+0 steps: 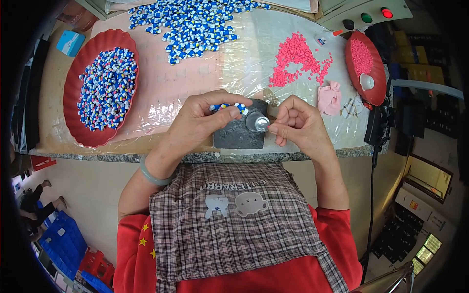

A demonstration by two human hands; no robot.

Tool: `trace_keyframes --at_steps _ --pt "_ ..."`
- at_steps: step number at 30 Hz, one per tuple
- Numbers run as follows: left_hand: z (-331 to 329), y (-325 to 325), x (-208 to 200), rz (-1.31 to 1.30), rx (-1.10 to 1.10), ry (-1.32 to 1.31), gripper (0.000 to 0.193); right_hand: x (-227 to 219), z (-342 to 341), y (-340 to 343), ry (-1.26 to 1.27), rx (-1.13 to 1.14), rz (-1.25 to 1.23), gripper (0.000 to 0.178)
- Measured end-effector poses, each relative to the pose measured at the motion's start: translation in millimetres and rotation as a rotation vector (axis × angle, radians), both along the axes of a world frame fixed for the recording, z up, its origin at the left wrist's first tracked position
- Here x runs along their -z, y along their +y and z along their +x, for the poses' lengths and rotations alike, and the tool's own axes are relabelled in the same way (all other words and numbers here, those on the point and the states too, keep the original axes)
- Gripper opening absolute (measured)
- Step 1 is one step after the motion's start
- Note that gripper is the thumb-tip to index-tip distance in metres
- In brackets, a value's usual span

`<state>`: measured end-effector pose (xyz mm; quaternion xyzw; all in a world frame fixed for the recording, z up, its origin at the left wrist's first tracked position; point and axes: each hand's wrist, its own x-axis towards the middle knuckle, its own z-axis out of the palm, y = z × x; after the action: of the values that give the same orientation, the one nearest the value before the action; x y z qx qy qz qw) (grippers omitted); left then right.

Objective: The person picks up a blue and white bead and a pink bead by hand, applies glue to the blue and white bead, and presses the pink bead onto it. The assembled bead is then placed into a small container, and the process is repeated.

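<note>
My left hand [198,117] is closed on a few small blue-and-white plastic pieces [240,108], one of them held between thumb and forefinger. It hovers over a dark square slab [237,137] near the table's front edge. On that slab stands a short round metal post [257,122] with a shiny top. Just right of the post, thumb and forefinger of my right hand [300,128] are pinched together at what looks like a tiny pink piece [268,127], mostly hidden by the fingertips. The piece in my left fingertips is close to the post's left side.
A red scalloped tray [71,110] of blue-and-white pieces sits left. More such pieces [195,31] are heaped at the back. Loose pink pieces [293,56] lie right, near a pink cloth [330,97] and a red tray [375,96] with a white scoop [366,82]. A machine panel [373,17] stands behind.
</note>
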<state>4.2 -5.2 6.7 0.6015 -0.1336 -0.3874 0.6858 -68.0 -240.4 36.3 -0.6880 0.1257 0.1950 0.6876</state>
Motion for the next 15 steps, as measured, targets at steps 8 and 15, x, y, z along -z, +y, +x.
trace_keyframes --at_steps 8,15 --pt "-11 -10 -4 0.011 -0.040 -0.414 0.022 -12 -4 10 -0.139 0.058 0.114 0.024" --pt "-16 -14 -9 0.032 -0.048 -0.568 0.023 -8 -3 22 -0.176 0.110 0.196 0.023"
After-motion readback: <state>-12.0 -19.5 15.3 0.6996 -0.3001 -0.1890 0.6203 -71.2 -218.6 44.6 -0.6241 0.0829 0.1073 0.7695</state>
